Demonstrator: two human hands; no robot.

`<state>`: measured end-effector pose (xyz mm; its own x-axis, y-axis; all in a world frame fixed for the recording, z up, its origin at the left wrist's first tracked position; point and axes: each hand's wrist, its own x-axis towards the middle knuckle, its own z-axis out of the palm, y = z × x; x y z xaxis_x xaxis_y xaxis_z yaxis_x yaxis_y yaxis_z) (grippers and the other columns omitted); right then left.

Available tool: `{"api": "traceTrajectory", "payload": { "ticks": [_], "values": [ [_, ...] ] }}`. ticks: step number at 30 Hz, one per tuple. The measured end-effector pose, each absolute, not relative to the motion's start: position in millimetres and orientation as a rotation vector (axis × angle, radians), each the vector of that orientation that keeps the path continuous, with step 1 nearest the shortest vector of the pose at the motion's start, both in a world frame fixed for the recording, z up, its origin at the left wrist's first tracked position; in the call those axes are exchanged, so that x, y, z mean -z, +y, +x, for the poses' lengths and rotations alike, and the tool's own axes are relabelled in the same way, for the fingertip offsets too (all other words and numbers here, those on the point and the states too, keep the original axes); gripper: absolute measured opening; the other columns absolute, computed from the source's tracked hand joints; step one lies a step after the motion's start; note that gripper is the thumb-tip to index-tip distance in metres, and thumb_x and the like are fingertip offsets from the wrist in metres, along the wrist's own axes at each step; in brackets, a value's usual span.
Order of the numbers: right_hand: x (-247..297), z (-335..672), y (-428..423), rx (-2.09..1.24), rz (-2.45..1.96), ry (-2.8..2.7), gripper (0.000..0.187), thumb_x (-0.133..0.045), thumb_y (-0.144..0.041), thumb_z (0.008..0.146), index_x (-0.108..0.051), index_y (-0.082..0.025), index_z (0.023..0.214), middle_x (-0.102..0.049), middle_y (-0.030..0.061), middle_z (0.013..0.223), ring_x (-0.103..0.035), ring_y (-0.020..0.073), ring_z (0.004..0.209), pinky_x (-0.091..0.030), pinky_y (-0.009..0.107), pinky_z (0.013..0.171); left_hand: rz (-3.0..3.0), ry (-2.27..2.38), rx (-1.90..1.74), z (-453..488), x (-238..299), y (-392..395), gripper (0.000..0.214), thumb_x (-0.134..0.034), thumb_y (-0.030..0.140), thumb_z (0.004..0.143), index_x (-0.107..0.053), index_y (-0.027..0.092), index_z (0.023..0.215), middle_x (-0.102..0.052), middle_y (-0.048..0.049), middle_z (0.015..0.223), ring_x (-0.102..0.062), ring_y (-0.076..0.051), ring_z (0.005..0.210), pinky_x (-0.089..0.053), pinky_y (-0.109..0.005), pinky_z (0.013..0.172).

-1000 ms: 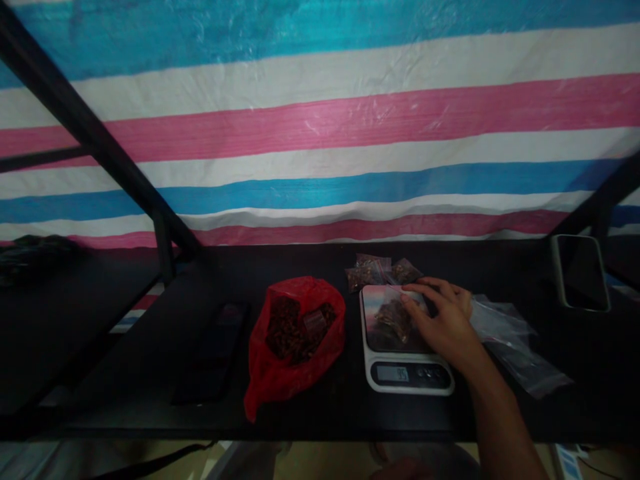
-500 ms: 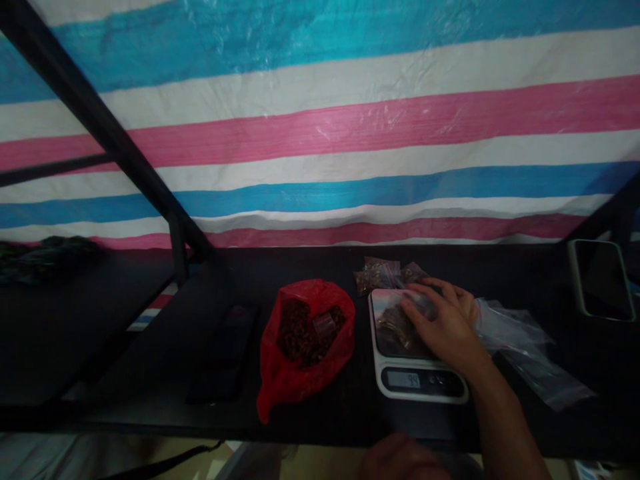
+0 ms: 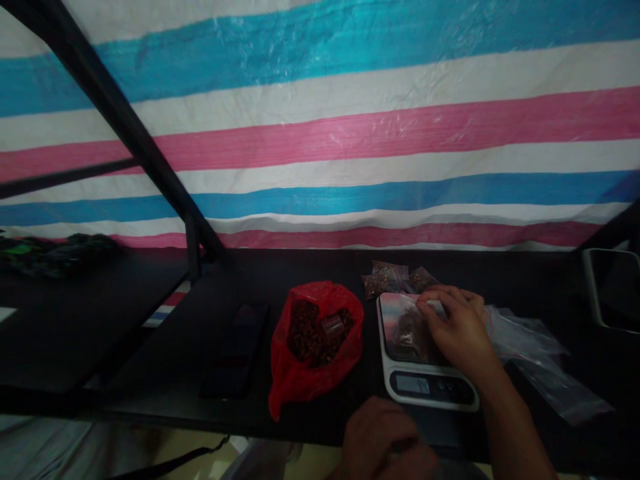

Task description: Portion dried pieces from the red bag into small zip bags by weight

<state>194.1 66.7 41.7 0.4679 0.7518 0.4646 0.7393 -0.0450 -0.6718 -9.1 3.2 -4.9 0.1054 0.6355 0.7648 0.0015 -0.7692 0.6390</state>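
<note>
Raised left hand (image 3: 385, 437) higher into lower centre, unclear in grip; curving nearer right hand (image 3: 457, 327) over small bag (image 3: 411, 330) lying lower left, cannot tell whether pinching.

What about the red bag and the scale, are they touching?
Apart. The head view shows a strip of black surface between the red bag and the scale.

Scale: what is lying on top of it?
On the scale lies a small clear bag with brownish contents. The right hand reaches over its right side, hiding part of the bag and of the weighing surface. The surface under the bag is mostly covered too.
</note>
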Motion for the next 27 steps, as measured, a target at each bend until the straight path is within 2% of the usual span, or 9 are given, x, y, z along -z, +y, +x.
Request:
{"api": "traceTrajectory", "payload": {
  "ticks": [2, 4, 6, 9, 12, 16, 20, 23, 27],
  "values": [
    [-57, 186, 65, -0.183, -1.648, -1.245, 0.021, -0.067, -0.045, 0.088, -0.073, -0.026, 0.083, -0.074, 0.0076, 0.090, -0.064, 0.0306, 0.096, -0.047, 0.048, 0.092, 1.843, 0.740, -1.836, -12, -8, 6, 0.022, -0.053, 0.018, 0.100, -0.071, 0.028, 0.092, -0.065, -0.0022, 0.074, -0.062, -0.016, 0.065, -0.050, -0.027, 0.059],
    [-74, 170, 62, -0.381, -1.490, -1.221, 0.020, -0.071, -0.045, 0.088, -0.071, -0.025, 0.087, -0.072, 0.0042, 0.083, -0.064, 0.0240, 0.082, -0.050, 0.038, 0.078, 1.741, 0.844, -1.772, -17, -21, 13, 0.020, -0.053, 0.019, 0.102, -0.070, 0.027, 0.097, -0.069, -0.0042, 0.084, -0.065, -0.017, 0.073, -0.052, -0.027, 0.065],
    [-89, 151, 58, -0.550, -1.355, -1.244, 0.017, -0.073, -0.042, 0.089, -0.071, -0.024, 0.091, -0.071, 0.0020, 0.082, -0.065, 0.0202, 0.076, -0.051, 0.032, 0.072, 1.641, 0.861, -1.609, -21, -31, 23, 0.018, -0.055, 0.028, 0.106, -0.071, 0.026, 0.097, -0.069, -0.0039, 0.086, -0.066, -0.016, 0.075, -0.053, -0.025, 0.068],
    [-103, 120, 54, -0.703, -1.255, -1.398, 0.006, -0.072, -0.030, 0.091, -0.072, -0.024, 0.093, -0.071, 0.0008, 0.086, -0.065, 0.0178, 0.079, -0.053, 0.029, 0.074, 1.273, 0.900, -1.427, -25, -43, 42, 0.033, -0.058, 0.053, 0.105, -0.068, 0.023, 0.097, -0.061, 0.0015, 0.073, -0.053, -0.011, 0.058, -0.045, -0.020, 0.054],
    [-107, 98, 51, -0.839, -1.248, -1.509, 0.009, -0.064, -0.017, 0.090, -0.070, -0.025, 0.090, -0.068, -0.0013, 0.084, -0.062, 0.0156, 0.076, -0.052, 0.026, 0.070, 1.023, 0.871, -1.309, -28, -51, 55, 0.051, -0.068, 0.072, 0.091, -0.065, 0.021, 0.093, -0.051, 0.0065, 0.062, -0.044, -0.009, 0.051, -0.038, -0.019, 0.047],
    [-106, 85, 50, -0.981, -1.301, -1.560, 0.021, -0.060, -0.012, 0.087, -0.070, -0.026, 0.099, -0.069, -0.0019, 0.087, -0.064, 0.0161, 0.078, -0.052, 0.027, 0.069, 0.952, 0.908, -1.316, -36, -57, 62, 0.053, -0.082, 0.070, 0.080, -0.064, 0.020, 0.082, -0.060, 0.0030, 0.074, -0.053, -0.011, 0.064, -0.046, -0.019, 0.056],
    [-106, 85, 52, -0.931, -1.300, -1.585, 0.020, -0.061, -0.020, 0.094, -0.071, -0.026, 0.110, -0.071, 0.0000, 0.096, -0.066, 0.0176, 0.088, -0.055, 0.029, 0.082, 0.948, 0.900, -1.330, -43, -57, 63, 0.049, -0.080, 0.068, 0.083, -0.068, 0.020, 0.082, -0.061, 0.0029, 0.071, -0.054, -0.011, 0.063, -0.047, -0.020, 0.057],
    [-104, 85, 54, -0.873, -1.344, -1.592, 0.022, -0.062, -0.021, 0.094, -0.071, -0.026, 0.114, -0.070, 0.0002, 0.096, -0.067, 0.0180, 0.090, -0.055, 0.030, 0.083, 0.987, 0.868, -1.332, -46, -54, 62, 0.046, -0.076, 0.066, 0.088, -0.069, 0.020, 0.084, -0.059, 0.0040, 0.067, -0.053, -0.011, 0.058, -0.046, -0.020, 0.054],
    [-101, 80, 57, -0.814, -1.403, -1.621, 0.029, -0.060, -0.024, 0.096, -0.069, -0.026, 0.124, -0.072, 0.0014, 0.099, -0.069, 0.0194, 0.090, -0.056, 0.033, 0.086, 1.053, 0.908, -1.336, -51, -50, 62, 0.043, -0.069, 0.063, 0.094, -0.075, 0.020, 0.096, -0.071, -0.0013, 0.081, -0.062, -0.013, 0.066, -0.053, -0.022, 0.061]
  ]
}}
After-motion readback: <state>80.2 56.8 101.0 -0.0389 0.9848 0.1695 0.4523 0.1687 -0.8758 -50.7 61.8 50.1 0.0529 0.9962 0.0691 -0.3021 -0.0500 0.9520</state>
